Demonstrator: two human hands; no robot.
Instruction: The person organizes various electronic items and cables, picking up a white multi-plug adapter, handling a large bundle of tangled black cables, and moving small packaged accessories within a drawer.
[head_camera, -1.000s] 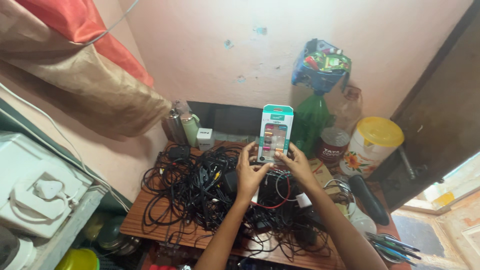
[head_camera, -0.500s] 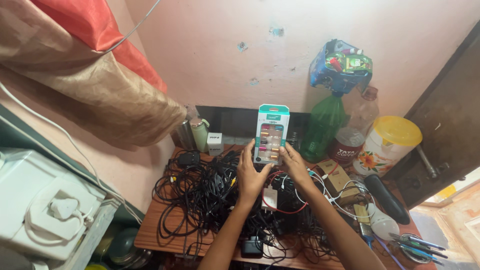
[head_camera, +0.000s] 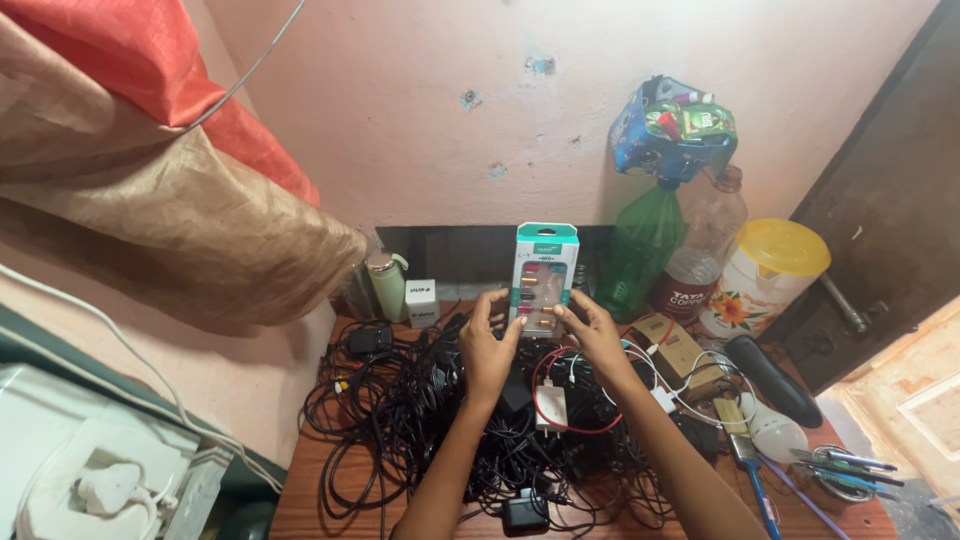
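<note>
While my left hand (head_camera: 487, 345) and right hand (head_camera: 590, 335) clamp its lower edge, the blister pack (head_camera: 542, 278) stands upright. Tangled black cables (head_camera: 410, 400) lie just below the pack.

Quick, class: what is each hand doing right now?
Left hand: closed on the lower left edge of the teal blister pack.
Right hand: closed on the pack's lower right edge.

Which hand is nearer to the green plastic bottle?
Right. The right hand sits just left of the green plastic bottle; the left hand is farther left, beyond the blister pack.
</note>
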